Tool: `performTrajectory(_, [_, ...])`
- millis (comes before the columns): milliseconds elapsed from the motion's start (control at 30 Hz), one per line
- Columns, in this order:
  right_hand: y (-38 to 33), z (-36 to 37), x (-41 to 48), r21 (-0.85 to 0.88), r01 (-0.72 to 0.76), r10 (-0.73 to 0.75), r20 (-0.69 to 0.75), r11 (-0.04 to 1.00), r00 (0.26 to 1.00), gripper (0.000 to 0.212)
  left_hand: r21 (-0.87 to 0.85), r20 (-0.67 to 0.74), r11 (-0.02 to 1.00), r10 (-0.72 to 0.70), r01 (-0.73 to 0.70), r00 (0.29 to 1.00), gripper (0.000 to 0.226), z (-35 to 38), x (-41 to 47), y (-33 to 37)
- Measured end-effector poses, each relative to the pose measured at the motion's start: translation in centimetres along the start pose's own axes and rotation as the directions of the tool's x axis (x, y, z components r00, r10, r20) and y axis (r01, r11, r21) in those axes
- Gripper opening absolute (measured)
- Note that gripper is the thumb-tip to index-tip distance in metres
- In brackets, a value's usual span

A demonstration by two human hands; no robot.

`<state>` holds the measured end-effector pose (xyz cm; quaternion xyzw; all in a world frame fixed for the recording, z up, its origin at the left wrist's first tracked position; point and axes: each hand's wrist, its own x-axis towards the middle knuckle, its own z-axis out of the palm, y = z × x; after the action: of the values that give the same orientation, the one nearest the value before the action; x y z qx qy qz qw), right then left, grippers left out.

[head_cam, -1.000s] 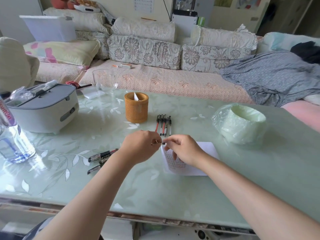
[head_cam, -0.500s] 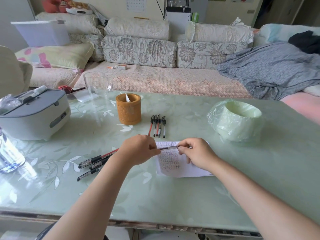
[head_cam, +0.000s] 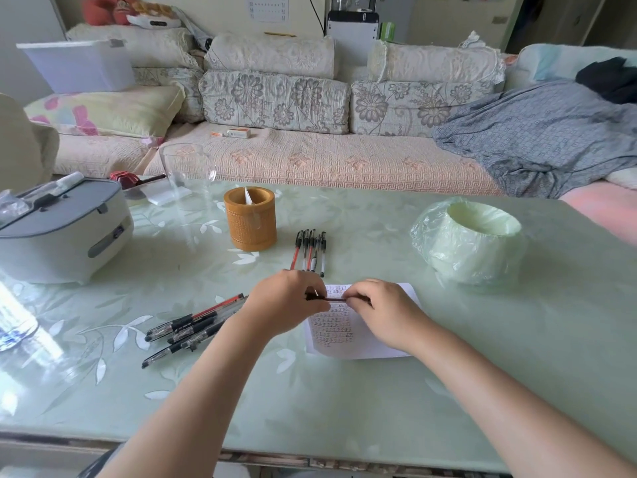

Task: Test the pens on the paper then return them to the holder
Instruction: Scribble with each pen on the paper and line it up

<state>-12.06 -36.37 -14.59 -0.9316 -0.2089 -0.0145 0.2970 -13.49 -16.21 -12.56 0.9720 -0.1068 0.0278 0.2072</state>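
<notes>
Pens [head_cam: 193, 326] lie loose on the worktop [head_cam: 344, 408], a wide pale green top with a white leaf pattern. Behind it runs a sofa [head_cam: 310, 160] with flowered cushions, and a grey blanket [head_cam: 537, 132] is heaped on its right end. On the worktop's left stands a white and grey appliance [head_cam: 62, 232], lid down. On the right, well apart from it, sits a pale green roll [head_cam: 472, 239] in a clear bag.

The paper [head_cam: 365, 346] lies flat near the middle, with rows of small marks down its left part. A clear glass [head_cam: 188, 167] stands at the far edge. The holder [head_cam: 250, 222], a brown cylinder, stands upright beyond the paper and to its left, with something white poking up inside.

The left grip [head_cam: 286, 305] and right grip [head_cam: 382, 312] meet over the paper's far edge. A row of pens [head_cam: 310, 250] lies side by side just right of the holder, caps at the far end. The loose pens lie aslant and overlapping, left of the left grip.

One pen [head_cam: 332, 299] is held level between the grips. The left grip's curled fingers close on its dark end, and the right grip pinches the other. Whether it touches the paper I cannot tell.
</notes>
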Motion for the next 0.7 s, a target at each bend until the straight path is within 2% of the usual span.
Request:
performTrajectory(133, [1.1,-0.4,0.0,-0.076,-0.031,0.028,-0.050,0.997,0.998,0.016,-0.082,0.085,0.996,-0.030,0.037,0.996,0.015,-0.2,0.0,-1.2])
performTrajectory(300, [0.5,0.2,-0.4,-0.195,0.030,-0.038,-0.035,0.980,0.999,0.017,-0.152,0.038,0.988,0.007,-0.001,0.999,0.014,0.2,-0.3,-1.1])
performTrajectory(467, [-1.1,0.8,-0.7,-0.046,0.045,-0.043,0.062,0.998,0.997,0.021,-0.244,-0.007,0.967,0.080,-0.079,0.997,0.016,0.6,-0.3,-0.1])
performTrajectory(567, [-1.3,0.9,-0.5,-0.008,0.049,-0.049,0.045,0.999,0.998,0.018,-0.280,-0.016,0.954,0.102,-0.102,0.995,0.024,0.7,-0.2,0.1])
performTrajectory(700, [-0.7,0.4,-0.5,-0.010,0.026,-0.026,0.012,1.000,1.000,0.010,-0.274,0.003,0.959,0.078,-0.075,0.997,0.012,0.4,-0.3,-0.2])
